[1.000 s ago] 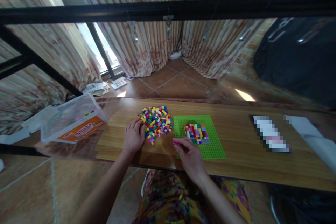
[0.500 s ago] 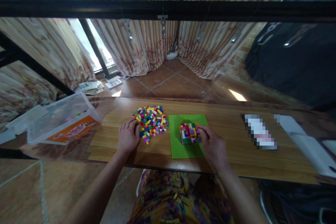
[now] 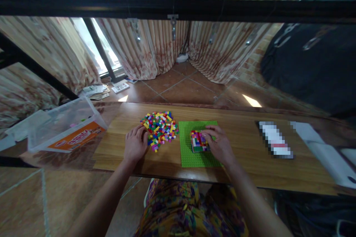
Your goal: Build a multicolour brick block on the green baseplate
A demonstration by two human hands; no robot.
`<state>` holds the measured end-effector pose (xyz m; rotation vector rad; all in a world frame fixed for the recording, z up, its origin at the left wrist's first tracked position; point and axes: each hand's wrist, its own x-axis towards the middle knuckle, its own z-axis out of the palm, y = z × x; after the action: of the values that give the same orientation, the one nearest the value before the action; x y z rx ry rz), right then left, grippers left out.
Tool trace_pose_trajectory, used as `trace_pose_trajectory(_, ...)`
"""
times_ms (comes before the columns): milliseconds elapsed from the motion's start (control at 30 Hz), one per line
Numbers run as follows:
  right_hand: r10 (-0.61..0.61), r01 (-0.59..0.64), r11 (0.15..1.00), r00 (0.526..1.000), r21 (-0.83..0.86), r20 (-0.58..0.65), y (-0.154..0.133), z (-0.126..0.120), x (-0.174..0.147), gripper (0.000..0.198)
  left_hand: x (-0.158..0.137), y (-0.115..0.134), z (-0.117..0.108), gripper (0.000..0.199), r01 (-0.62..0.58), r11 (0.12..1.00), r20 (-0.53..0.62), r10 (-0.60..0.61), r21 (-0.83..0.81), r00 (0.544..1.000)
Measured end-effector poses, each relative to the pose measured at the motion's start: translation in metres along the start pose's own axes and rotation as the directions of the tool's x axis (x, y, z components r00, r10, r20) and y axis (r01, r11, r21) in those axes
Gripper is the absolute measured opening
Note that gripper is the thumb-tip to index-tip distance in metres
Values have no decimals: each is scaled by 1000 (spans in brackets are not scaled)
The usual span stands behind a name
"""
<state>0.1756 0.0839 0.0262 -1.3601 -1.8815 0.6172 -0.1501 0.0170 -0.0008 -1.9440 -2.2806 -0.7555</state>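
Note:
A flat build of multicoloured toy bricks (image 3: 197, 142) sits on a green baseplate (image 3: 186, 155). My right hand (image 3: 219, 142) is over the build's right side, its thumb tip on the top bricks and its fingers apart; the hand covers that side of the build. To the left, a heap of small loose toy bricks (image 3: 162, 127) in many colours is spread on the wooden table. My left hand (image 3: 136, 142) rests on the table at the heap's left edge, fingers loosely bent and holding nothing that shows.
A clear plastic box (image 3: 66, 118) with an orange label stands at the table's left end. A phone with a blurred screen (image 3: 276, 140) lies to the right, near a white object (image 3: 322, 152). A black bar (image 3: 178, 9) crosses above, with curtains (image 3: 155, 52) behind.
My right hand has shifted from the build's upper right corner a little leftward over its top, and its fingers have spread. My left hand has stayed beside the loose bricks.

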Motion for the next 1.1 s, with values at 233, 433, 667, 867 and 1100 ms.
trace_pose_trajectory(233, 6, -6, 1000, 1000, -6, 28, 3, 3, 2, 30, 1, 2, -1, 29, 5, 1000, 2, -5, -8, 1000)
trace_pose_trajectory(433, 24, -24, 1000, 999, 9, 37, 5, 3, 4, 27, 1, 1, -1, 31, 6, 1000, -1, -6, -4, 1000)
trace_pose_trajectory(667, 215, -228, 949, 973, 220, 79, 12, 6, 12, 26, 1, 2, -2, 30, 1, 1000, -1, -1, -2, 1000)
trace_pose_trajectory(867, 427, -462, 766, 885, 448, 183, 9, 11, 14, 26, 1, 2, -1, 29, 9, 1000, 8, -9, -3, 1000)
trace_pose_trajectory(1100, 507, -519, 693, 844, 500, 174, 1, 15, 15, 28, 0, 1, 1, 28, -2, 1000, -11, 2, 3, 1000)
